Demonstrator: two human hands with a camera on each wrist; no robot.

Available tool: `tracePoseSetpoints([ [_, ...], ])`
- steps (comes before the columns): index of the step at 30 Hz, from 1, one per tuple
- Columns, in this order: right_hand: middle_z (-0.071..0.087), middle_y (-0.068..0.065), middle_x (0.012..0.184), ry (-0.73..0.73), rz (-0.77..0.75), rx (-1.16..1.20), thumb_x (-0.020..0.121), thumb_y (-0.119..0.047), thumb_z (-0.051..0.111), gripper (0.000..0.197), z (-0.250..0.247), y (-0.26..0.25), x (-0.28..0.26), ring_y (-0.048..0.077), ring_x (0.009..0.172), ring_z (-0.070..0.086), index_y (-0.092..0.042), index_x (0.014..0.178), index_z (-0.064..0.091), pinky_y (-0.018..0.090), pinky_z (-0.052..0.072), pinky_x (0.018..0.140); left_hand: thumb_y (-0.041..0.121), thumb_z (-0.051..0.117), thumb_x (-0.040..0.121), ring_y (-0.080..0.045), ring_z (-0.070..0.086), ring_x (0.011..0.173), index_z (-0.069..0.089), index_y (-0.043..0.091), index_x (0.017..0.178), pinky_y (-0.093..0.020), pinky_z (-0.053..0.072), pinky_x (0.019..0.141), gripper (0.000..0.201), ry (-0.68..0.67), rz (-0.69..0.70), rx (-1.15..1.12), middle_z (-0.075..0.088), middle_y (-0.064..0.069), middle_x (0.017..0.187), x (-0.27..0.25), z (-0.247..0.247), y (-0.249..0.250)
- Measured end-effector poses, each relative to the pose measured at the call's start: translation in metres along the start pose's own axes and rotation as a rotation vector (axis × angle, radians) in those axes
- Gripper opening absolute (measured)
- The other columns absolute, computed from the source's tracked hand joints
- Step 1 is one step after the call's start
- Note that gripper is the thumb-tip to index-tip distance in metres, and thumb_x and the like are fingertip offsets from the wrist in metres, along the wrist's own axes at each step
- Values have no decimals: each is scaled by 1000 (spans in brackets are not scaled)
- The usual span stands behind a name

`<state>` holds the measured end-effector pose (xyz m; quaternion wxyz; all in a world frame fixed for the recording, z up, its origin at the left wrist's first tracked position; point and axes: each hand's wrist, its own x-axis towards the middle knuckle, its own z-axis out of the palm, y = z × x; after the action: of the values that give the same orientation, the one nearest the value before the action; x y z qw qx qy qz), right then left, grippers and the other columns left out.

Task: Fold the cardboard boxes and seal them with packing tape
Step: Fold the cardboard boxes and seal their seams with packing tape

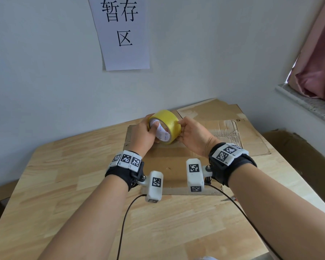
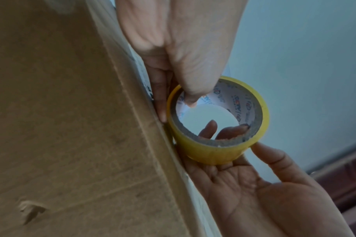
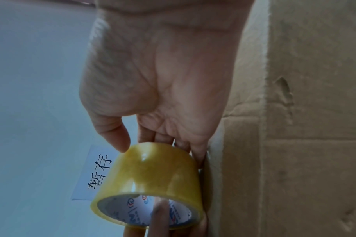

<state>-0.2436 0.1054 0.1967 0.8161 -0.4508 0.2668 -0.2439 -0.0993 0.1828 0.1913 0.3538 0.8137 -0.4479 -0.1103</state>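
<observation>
Hands over flattened cardboard box (image 1: 169, 162) | left hand (image 1: 142, 135) grips tape roll (image 1: 165, 126), thumb hooked inside core | right hand (image 1: 192, 136) pinches roll's outer face, likely seeking tape end | core axis runs left-right above box

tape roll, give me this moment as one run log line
stage: finding tape end | tape roll: held above flat cardboard | left hand: thumb in core | right hand: grips outer face | boxes: unsealed

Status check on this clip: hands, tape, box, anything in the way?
Left hand holds tape roll, thumb in core. Right hand pinches roll's outer face. Cardboard box lies flat on table, unsealed. Nothing in the way.
</observation>
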Motion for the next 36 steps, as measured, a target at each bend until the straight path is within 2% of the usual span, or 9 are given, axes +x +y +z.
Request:
tracePoseSetpoints([
  [6, 41, 8, 65, 16, -17, -16, 91, -9, 33, 23, -1, -1, 3, 20, 62, 43, -10, 71, 46, 31, 41, 65, 33, 44, 99, -26, 60, 104, 47, 23, 138, -17, 32, 66, 40, -9, 8, 1, 67, -11, 114, -2, -2, 2],
  [10, 47, 10, 75, -68, -58, -151, 82, 5, 33, 21, -3, 1, 6, 19, 69, 47, -5, 77, 51, 24, 46, 64, 32, 47, 98, -27, 59, 106, 52, 17, 132, -20, 36, 72, 37, -22, -34, -52, 65, -11, 115, -1, -2, 5],
  [14, 61, 9, 95, -211, -29, -108, 72, -8, 46, 30, -3, 5, 5, 18, 89, 57, -5, 99, 59, 28, 44, 88, 46, 56, 88, -27, 65, 96, 57, 20, 117, -42, 55, 82, 39, -42, -94, -169, 65, -6, 110, 1, 0, -4],
  [17, 61, 13, 109, -246, -22, -104, 78, -10, 52, 41, -9, 3, 3, 22, 102, 57, -2, 118, 55, 33, 39, 102, 54, 50, 87, -24, 67, 82, 55, 24, 115, -35, 53, 80, 41, -135, -42, 27, 68, -8, 102, 6, -9, -2],
  [20, 58, 16, 114, -255, -56, -139, 91, -1, 48, 36, -8, 3, 0, 23, 104, 57, 2, 127, 50, 29, 44, 98, 38, 47, 96, -32, 57, 104, 53, 15, 126, -31, 41, 82, 39, -192, -20, 314, 55, -15, 114, 14, -32, 10],
  [22, 59, 17, 114, -256, -81, -204, 94, 3, 45, 34, -5, 4, 1, 25, 103, 58, 2, 127, 51, 31, 45, 98, 15, 47, 94, -29, 52, 111, 55, 17, 128, -29, 38, 89, 36, -162, 52, 294, 48, -13, 120, 17, -46, 15],
  [24, 61, 16, 111, -255, -86, -256, 94, 2, 47, 30, 0, 3, 2, 26, 101, 58, -3, 123, 55, 33, 46, 97, -2, 41, 90, -20, 53, 106, 62, 17, 123, -19, 36, 87, 43, -47, 215, 211, 52, -8, 117, 15, -53, 21],
  [29, 60, 21, 116, -255, -79, -313, 93, -1, 51, 30, 4, 3, 5, 30, 104, 57, -3, 122, 57, 43, 42, 101, 14, 49, 96, -19, 49, 109, 65, 11, 118, -20, 33, 90, 28, 11, 488, 321, 58, -5, 113, 3, -46, 35],
  [36, 61, 19, 115, -261, -90, -299, 94, -1, 49, 33, 1, 0, 2, 29, 105, 57, 4, 126, 53, 40, 43, 101, 16, 62, 89, -21, 56, 90, 71, 7, 99, -19, 36, 78, 15, 166, 678, 377, 61, -5, 95, -6, -41, 28],
])
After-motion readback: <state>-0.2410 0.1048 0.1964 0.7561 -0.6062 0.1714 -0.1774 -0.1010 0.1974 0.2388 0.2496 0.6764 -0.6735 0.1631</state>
